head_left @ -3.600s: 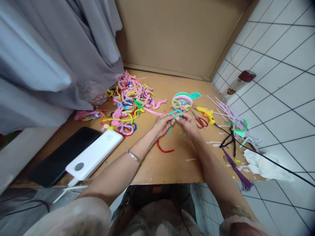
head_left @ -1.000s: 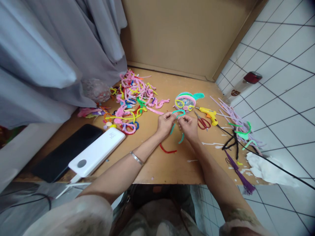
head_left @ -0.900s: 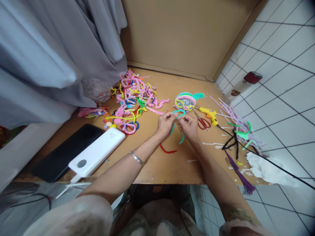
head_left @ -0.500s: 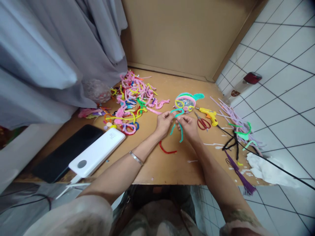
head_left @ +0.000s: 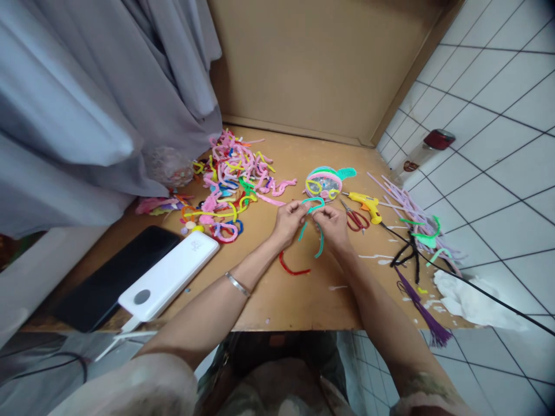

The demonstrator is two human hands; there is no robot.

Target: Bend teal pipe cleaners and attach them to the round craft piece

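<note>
A teal pipe cleaner (head_left: 319, 202) is bent into a loop, its two ends hanging down below my fingers. My left hand (head_left: 289, 222) pinches it on one side. From the other side my right hand (head_left: 332, 225) grips it between thumb and fingers, close to the left. Just beyond my hands sits a round ornament (head_left: 324, 183) trimmed with pink, yellow and green pipe cleaner. A curved red pipe cleaner (head_left: 293, 268) lies on the table below my left hand.
Right of my hands lie red-handled scissors (head_left: 358, 221), a yellow glue gun (head_left: 366, 206), lilac pipe cleaners (head_left: 401, 199) and a purple tassel (head_left: 425, 312). To the left are a pile of coloured pipe cleaners (head_left: 238, 164), a white power bank (head_left: 169, 277) and a black phone (head_left: 117, 277).
The loop of teal pipe cleaner is bent rounder and tighter between my fingers. Both hands keep their grip and the view has shifted slightly.
</note>
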